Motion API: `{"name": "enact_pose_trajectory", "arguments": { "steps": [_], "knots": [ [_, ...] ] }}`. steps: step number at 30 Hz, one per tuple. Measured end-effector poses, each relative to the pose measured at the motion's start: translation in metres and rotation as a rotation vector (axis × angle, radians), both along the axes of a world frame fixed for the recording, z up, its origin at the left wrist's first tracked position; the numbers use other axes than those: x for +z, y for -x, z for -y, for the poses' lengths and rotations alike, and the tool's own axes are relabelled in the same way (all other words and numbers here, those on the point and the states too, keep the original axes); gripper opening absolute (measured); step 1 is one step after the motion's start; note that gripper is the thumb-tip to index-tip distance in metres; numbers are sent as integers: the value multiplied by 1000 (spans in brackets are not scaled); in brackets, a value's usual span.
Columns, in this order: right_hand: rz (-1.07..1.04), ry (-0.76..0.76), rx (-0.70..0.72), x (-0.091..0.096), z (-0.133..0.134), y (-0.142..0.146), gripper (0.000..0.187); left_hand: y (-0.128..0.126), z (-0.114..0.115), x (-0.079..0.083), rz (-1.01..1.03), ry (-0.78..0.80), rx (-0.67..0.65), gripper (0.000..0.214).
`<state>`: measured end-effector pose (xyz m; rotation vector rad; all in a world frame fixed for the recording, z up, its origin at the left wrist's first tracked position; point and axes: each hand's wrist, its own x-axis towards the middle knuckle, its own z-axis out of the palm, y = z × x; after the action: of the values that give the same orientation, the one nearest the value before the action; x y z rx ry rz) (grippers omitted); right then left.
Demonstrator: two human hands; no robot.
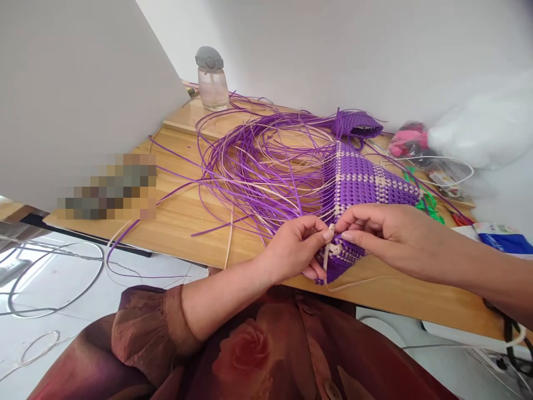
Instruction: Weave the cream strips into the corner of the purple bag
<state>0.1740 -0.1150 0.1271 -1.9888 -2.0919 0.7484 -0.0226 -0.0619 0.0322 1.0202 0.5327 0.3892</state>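
Observation:
A purple and cream woven piece [360, 175] made of plastic strips lies at the table's front edge, right of centre. Long loose strips [250, 150] fan out from its left side. At its near corner, my left hand [302, 244] pinches a cream strip [326, 266] between thumb and forefinger. My right hand [370, 225] is pinched closed beside it, its fingertips on the same cream strip at the weave. The two hands nearly touch, and they cover part of the weaving.
Behind the weaving sits a smaller purple woven piece [358, 123]. A bottle with a grey lid [211, 83] stands at the back left. Plastic bags [478, 128], green strips [431, 208] and a blue packet [503, 240] lie to the right. Coiled strips [56, 278] hang at the left.

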Motion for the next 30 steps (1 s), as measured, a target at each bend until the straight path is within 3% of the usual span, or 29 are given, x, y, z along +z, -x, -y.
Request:
{"name": "enact_pose_trajectory", "arguments": {
  "steps": [6, 8, 13, 15, 19, 23, 27, 30],
  "knots": [
    [-62, 17, -107, -10, 6, 1, 33, -1, 12, -5, 24, 44, 34, 50],
    [-127, 11, -147, -10, 6, -1, 35, -3, 5, 0, 7, -3, 45, 44],
    [-264, -46, -281, -10, 2, -6, 40, -14, -29, 14, -44, -293, -11, 26],
    [-266, -43, -311, -13, 1, -7, 42, -20, -34, 13, -59, -277, -40, 21],
    [-230, -40, -261, -23, 1, -10, 43, -24, -24, 0, -5, -78, -62, 25],
    [-232, -84, -233, -30, 0, -12, 38, -25, -9, -14, 3, -14, -53, 34],
    [-235, -111, -266, -25, 0, -12, 38, -27, -7, -15, 43, -75, -4, 35],
    [-270, -139, -293, -13, 8, -5, 35, -17, -12, 3, 65, -254, -12, 27]
  ]
}}
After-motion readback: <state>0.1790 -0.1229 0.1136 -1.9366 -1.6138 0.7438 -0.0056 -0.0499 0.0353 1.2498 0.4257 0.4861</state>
